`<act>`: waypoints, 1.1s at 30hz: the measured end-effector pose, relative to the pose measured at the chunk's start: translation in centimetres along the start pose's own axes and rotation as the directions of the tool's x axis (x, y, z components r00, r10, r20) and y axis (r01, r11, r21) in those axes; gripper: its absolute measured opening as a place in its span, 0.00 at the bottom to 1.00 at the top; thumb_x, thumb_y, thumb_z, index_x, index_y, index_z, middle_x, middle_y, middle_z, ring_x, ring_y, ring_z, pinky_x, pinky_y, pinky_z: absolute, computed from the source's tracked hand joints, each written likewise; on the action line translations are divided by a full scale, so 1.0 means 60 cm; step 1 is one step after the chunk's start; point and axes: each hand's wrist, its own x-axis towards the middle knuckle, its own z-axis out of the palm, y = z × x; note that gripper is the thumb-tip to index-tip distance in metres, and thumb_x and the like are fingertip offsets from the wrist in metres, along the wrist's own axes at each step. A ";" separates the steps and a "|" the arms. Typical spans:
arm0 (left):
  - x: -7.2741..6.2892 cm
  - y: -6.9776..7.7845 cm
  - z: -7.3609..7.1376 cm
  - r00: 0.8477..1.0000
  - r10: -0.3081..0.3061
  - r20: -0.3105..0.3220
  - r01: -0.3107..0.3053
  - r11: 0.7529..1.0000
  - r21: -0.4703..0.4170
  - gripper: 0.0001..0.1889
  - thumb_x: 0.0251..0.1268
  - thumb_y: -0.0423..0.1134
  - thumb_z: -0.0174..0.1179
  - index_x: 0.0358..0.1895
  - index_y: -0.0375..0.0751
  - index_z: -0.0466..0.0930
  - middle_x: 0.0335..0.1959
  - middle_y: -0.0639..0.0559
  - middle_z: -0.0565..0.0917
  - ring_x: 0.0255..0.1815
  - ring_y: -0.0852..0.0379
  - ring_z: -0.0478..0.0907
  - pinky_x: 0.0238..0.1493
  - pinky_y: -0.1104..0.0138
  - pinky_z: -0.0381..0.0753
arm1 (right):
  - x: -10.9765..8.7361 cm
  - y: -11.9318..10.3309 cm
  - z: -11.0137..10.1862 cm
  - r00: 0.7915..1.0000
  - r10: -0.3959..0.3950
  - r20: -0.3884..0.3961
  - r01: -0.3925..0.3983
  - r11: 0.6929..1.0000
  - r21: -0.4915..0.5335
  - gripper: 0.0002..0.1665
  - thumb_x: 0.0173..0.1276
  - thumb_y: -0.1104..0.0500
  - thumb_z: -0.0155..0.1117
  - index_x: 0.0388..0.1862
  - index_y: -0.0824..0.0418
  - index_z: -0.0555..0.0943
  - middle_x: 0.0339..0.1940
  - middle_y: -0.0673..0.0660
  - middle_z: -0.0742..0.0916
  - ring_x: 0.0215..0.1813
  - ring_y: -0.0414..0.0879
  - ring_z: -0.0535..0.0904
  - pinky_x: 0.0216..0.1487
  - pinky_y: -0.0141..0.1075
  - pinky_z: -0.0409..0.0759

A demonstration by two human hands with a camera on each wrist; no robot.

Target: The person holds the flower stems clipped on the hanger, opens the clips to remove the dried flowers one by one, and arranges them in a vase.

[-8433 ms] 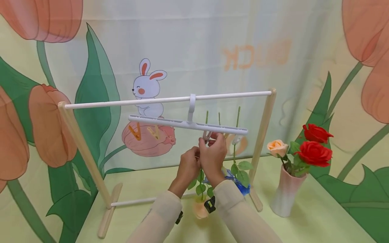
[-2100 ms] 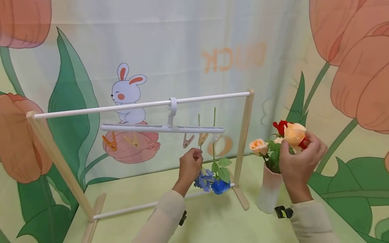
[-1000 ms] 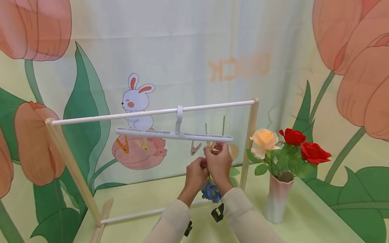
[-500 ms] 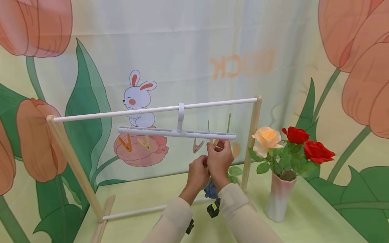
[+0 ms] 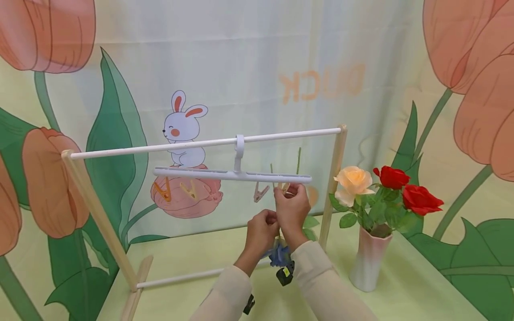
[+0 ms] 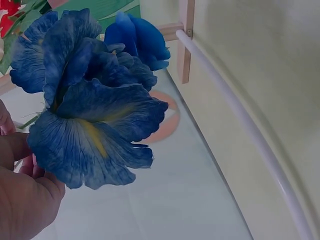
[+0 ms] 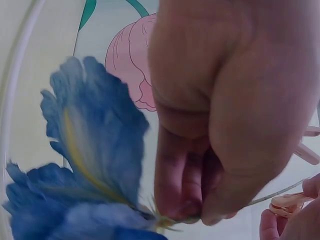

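On my feeds I have the left hand point(image 5: 260, 232) pinching a thin stem point(image 7: 272, 194) between thumb and fingertips, close behind the blue flower point(image 6: 95, 110), which hangs head down. Just above, the right hand point(image 5: 292, 207) has thumb and finger curled onto a pale peg point(image 7: 284, 201); I can't tell whether its mouth is parted or biting the stem. I judge the step in hand to be freeing this stem from the peg. The next move, as I see it, calls for a firm squeeze on the right while I hold the left steady, then a gentle downward draw so the petals don't snag. The peg sits under a white hanger point(image 5: 209, 175), hooked over the rail point(image 5: 289, 135). Along it, an orange peg point(image 5: 166, 198), a yellow peg point(image 5: 192, 195) and a pink peg point(image 5: 263, 193) grip nothing, and a second blue bloom point(image 6: 137, 42) hangs just beyond. Farther right, well apart, the upright vase point(image 5: 367, 263) holds red roses point(image 5: 421, 199) and a cream rose point(image 5: 354, 180), probably where I'd carry this one.
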 end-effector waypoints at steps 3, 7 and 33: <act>-0.006 -0.007 -0.003 1.000 -0.004 0.012 0.005 1.000 -0.027 0.03 0.65 0.35 0.64 0.39 0.40 0.85 0.30 0.52 0.87 0.29 0.63 0.78 0.33 0.69 0.80 | 0.001 0.002 0.000 1.000 -0.002 0.010 0.002 1.000 -0.006 0.21 0.60 0.57 0.76 0.48 0.64 0.80 0.44 0.61 0.89 0.46 0.54 0.88 0.49 0.49 0.85; -0.015 -0.015 -0.006 1.000 0.005 0.026 -0.003 0.998 -0.056 0.03 0.63 0.31 0.64 0.39 0.38 0.84 0.30 0.50 0.86 0.28 0.63 0.78 0.32 0.71 0.79 | 0.003 0.004 0.000 1.000 -0.012 0.014 0.012 1.000 -0.010 0.21 0.60 0.57 0.75 0.48 0.64 0.79 0.44 0.61 0.89 0.46 0.54 0.88 0.49 0.49 0.86; -0.078 -0.039 -0.025 0.994 0.086 0.064 -0.086 0.996 0.005 0.04 0.63 0.29 0.65 0.37 0.43 0.83 0.29 0.54 0.86 0.30 0.65 0.78 0.34 0.73 0.79 | 0.001 0.021 -0.027 0.994 -0.033 0.101 0.040 0.997 -0.062 0.26 0.64 0.54 0.74 0.56 0.64 0.79 0.51 0.61 0.89 0.49 0.56 0.88 0.52 0.51 0.87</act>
